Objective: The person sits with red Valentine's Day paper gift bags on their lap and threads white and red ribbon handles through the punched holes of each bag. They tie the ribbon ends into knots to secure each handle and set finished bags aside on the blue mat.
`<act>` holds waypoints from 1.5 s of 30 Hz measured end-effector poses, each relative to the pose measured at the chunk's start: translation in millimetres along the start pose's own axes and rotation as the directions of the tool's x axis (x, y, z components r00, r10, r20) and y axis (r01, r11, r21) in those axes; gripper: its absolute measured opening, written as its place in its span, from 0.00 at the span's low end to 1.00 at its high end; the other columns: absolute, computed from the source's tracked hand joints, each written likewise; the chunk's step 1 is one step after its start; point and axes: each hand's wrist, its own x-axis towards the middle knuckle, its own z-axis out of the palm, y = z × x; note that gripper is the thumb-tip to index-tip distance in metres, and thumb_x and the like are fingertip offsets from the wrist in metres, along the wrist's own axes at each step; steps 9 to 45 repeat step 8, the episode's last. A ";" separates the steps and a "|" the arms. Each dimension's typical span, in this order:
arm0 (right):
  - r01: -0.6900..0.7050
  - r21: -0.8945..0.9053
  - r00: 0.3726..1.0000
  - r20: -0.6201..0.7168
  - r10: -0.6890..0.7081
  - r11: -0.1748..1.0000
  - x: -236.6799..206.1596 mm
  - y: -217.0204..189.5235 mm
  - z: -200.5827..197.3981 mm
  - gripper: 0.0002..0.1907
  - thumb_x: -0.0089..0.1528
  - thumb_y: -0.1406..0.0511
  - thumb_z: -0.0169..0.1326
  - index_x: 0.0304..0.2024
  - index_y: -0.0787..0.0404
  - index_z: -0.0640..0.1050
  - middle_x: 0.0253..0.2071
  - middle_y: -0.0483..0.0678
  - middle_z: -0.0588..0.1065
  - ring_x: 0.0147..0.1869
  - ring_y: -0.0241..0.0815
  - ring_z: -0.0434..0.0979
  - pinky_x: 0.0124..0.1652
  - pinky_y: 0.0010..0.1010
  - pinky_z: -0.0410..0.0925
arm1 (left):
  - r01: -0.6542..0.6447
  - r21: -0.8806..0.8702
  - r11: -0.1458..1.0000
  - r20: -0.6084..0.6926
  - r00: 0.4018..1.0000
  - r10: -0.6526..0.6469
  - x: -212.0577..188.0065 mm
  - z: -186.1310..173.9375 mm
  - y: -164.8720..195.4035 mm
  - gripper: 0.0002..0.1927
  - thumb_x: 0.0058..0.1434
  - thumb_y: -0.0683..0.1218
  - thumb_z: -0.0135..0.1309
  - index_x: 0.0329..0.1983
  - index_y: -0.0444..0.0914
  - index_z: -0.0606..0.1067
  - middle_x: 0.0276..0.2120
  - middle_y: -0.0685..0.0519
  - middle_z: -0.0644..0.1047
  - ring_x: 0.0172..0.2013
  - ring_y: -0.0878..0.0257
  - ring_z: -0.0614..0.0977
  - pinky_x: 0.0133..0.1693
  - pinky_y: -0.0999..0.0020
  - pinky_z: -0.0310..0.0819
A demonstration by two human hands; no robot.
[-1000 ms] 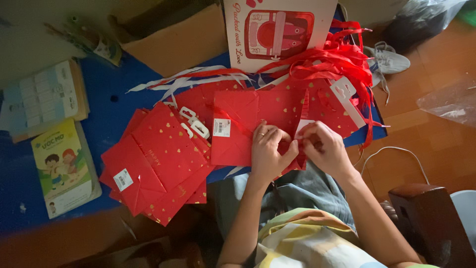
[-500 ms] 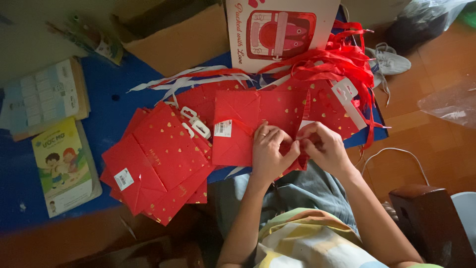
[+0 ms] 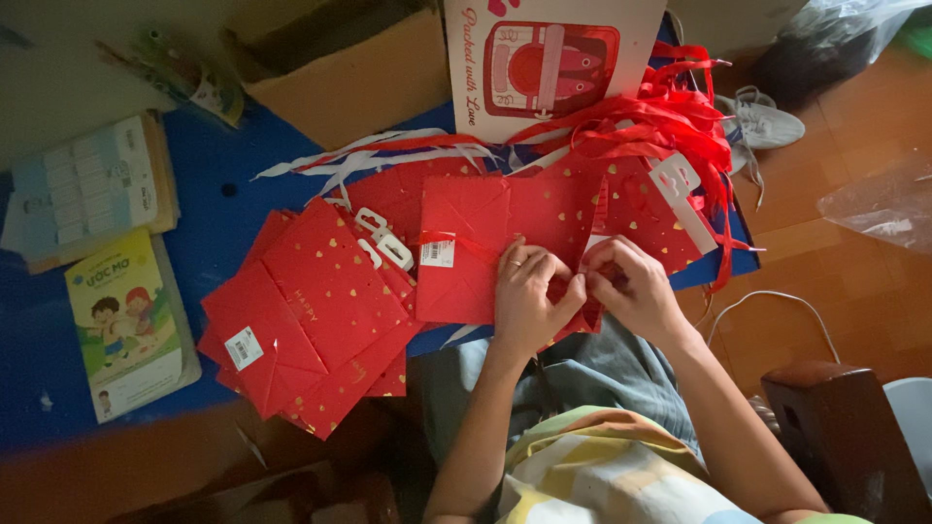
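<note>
Fingers of both your hands meet over the near edge of a flat red paper bag (image 3: 490, 243) that lies on the blue table (image 3: 223, 175) in front of you. Your left hand (image 3: 529, 296) is curled, its fingertips pinched together on the red material at the bag's lower right corner. Your right hand (image 3: 631, 291) is closed on the same spot from the other side, touching the left; what exactly sits between the fingertips is hidden. Left of the grip lies a fanned pile of red bags (image 3: 311, 311) with gold specks. Beyond the grip, a tangle of red ribbon (image 3: 650, 121) lies against a white card box (image 3: 544, 63). Far left of your hands sit a picture book (image 3: 126, 325) and a cardboard box (image 3: 340, 78).
</note>
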 end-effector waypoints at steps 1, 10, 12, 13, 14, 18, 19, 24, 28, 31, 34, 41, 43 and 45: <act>-0.025 0.026 1.000 0.008 0.025 0.999 0.4 0.1 -0.4 0.09 0.60 0.70 0.59 0.43 0.65 0.75 0.43 0.47 0.76 0.38 0.38 0.80 0.36 0.26 0.73 | -0.002 0.003 1.000 -0.003 1.000 0.002 0.6 -0.2 0.1 0.11 0.62 0.48 0.57 0.29 0.37 0.73 0.31 0.49 0.80 0.46 0.52 0.79 0.70 0.46 0.61; 0.143 -0.084 0.989 0.057 -0.139 0.986 2.4 -6.6 -4.3 0.11 0.58 0.69 0.60 0.44 0.64 0.77 0.49 0.50 0.74 0.42 0.40 0.80 0.33 0.27 0.75 | 0.012 -0.004 1.000 0.020 1.000 -0.011 -0.6 0.7 -0.9 0.11 0.62 0.48 0.57 0.29 0.38 0.73 0.30 0.49 0.79 0.45 0.53 0.79 0.70 0.45 0.60; 0.143 -0.084 0.989 0.057 -0.139 0.986 2.4 -6.6 -4.3 0.11 0.58 0.69 0.60 0.44 0.64 0.77 0.49 0.50 0.74 0.42 0.40 0.80 0.33 0.27 0.75 | 0.012 -0.004 1.000 0.020 1.000 -0.011 -0.6 0.7 -0.9 0.11 0.62 0.48 0.57 0.29 0.38 0.73 0.30 0.49 0.79 0.45 0.53 0.79 0.70 0.45 0.60; 0.143 -0.084 0.989 0.057 -0.139 0.986 2.4 -6.6 -4.3 0.11 0.58 0.69 0.60 0.44 0.64 0.77 0.49 0.50 0.74 0.42 0.40 0.80 0.33 0.27 0.75 | 0.012 -0.004 1.000 0.020 1.000 -0.011 -0.6 0.7 -0.9 0.11 0.62 0.48 0.57 0.29 0.38 0.73 0.30 0.49 0.79 0.45 0.53 0.79 0.70 0.45 0.60; 0.143 -0.084 0.989 0.057 -0.139 0.986 2.4 -6.6 -4.3 0.11 0.58 0.69 0.60 0.44 0.64 0.77 0.49 0.50 0.74 0.42 0.40 0.80 0.33 0.27 0.75 | 0.012 -0.004 1.000 0.020 1.000 -0.011 -0.6 0.7 -0.9 0.11 0.62 0.48 0.57 0.29 0.38 0.73 0.30 0.49 0.79 0.45 0.53 0.79 0.70 0.45 0.60; 0.143 -0.084 0.989 0.057 -0.139 0.986 2.4 -6.6 -4.3 0.11 0.58 0.69 0.60 0.44 0.64 0.77 0.49 0.50 0.74 0.42 0.40 0.80 0.33 0.27 0.75 | 0.012 -0.004 1.000 0.020 1.000 -0.011 -0.6 0.7 -0.9 0.11 0.62 0.48 0.57 0.29 0.38 0.73 0.30 0.49 0.79 0.45 0.53 0.79 0.70 0.45 0.60; 0.143 -0.084 0.989 0.057 -0.139 0.986 2.4 -6.6 -4.3 0.11 0.58 0.69 0.60 0.44 0.64 0.77 0.49 0.50 0.74 0.42 0.40 0.80 0.33 0.27 0.75 | 0.012 -0.004 1.000 0.020 1.000 -0.011 -0.6 0.7 -0.9 0.11 0.62 0.48 0.57 0.29 0.38 0.73 0.30 0.49 0.79 0.45 0.53 0.79 0.70 0.45 0.60; 0.143 -0.084 0.989 0.057 -0.139 0.986 2.4 -6.6 -4.3 0.11 0.58 0.69 0.60 0.44 0.64 0.77 0.49 0.50 0.74 0.42 0.40 0.80 0.33 0.27 0.75 | 0.012 -0.004 1.000 0.020 1.000 -0.011 -0.6 0.7 -0.9 0.11 0.62 0.48 0.57 0.29 0.38 0.73 0.30 0.49 0.79 0.45 0.53 0.79 0.70 0.45 0.60; 0.143 -0.084 0.989 0.057 -0.139 0.986 2.4 -6.6 -4.3 0.11 0.58 0.69 0.60 0.44 0.64 0.77 0.49 0.50 0.74 0.42 0.40 0.80 0.33 0.27 0.75 | 0.012 -0.004 1.000 0.020 1.000 -0.011 -0.6 0.7 -0.9 0.11 0.62 0.48 0.57 0.29 0.38 0.73 0.30 0.49 0.79 0.45 0.53 0.79 0.70 0.45 0.60; 0.143 -0.084 0.989 0.057 -0.139 0.986 2.4 -6.6 -4.3 0.11 0.58 0.69 0.60 0.44 0.64 0.77 0.49 0.50 0.74 0.42 0.40 0.80 0.33 0.27 0.75 | 0.012 -0.004 1.000 0.020 1.000 -0.011 -0.6 0.7 -0.9 0.11 0.62 0.48 0.57 0.29 0.38 0.73 0.30 0.49 0.79 0.45 0.53 0.79 0.70 0.45 0.60; 0.143 -0.084 0.989 0.057 -0.139 0.986 2.4 -6.6 -4.3 0.11 0.58 0.69 0.60 0.44 0.64 0.77 0.49 0.50 0.74 0.42 0.40 0.80 0.33 0.27 0.75 | 0.012 -0.004 1.000 0.020 1.000 -0.011 -0.6 0.7 -0.9 0.11 0.62 0.48 0.57 0.29 0.38 0.73 0.30 0.49 0.79 0.45 0.53 0.79 0.70 0.45 0.60; 0.143 -0.084 0.989 0.057 -0.139 0.986 2.4 -6.6 -4.3 0.11 0.58 0.69 0.60 0.44 0.64 0.77 0.49 0.50 0.74 0.42 0.40 0.80 0.33 0.27 0.75 | 0.012 -0.004 1.000 0.020 1.000 -0.011 -0.6 0.7 -0.9 0.11 0.62 0.48 0.57 0.29 0.38 0.73 0.30 0.49 0.79 0.45 0.53 0.79 0.70 0.45 0.60; 0.143 -0.084 0.989 0.057 -0.139 0.986 2.4 -6.6 -4.3 0.11 0.58 0.69 0.60 0.44 0.64 0.77 0.49 0.50 0.74 0.42 0.40 0.80 0.33 0.27 0.75 | 0.012 -0.004 1.000 0.020 1.000 -0.011 -0.6 0.7 -0.9 0.11 0.62 0.48 0.57 0.29 0.38 0.73 0.30 0.49 0.79 0.45 0.53 0.79 0.70 0.45 0.60; 0.143 -0.084 0.989 0.057 -0.139 0.986 2.4 -6.6 -4.3 0.11 0.58 0.69 0.60 0.44 0.64 0.77 0.49 0.50 0.74 0.42 0.40 0.80 0.33 0.27 0.75 | 0.012 -0.004 1.000 0.020 1.000 -0.011 -0.6 0.7 -0.9 0.11 0.62 0.48 0.57 0.29 0.38 0.73 0.30 0.49 0.79 0.45 0.53 0.79 0.70 0.45 0.60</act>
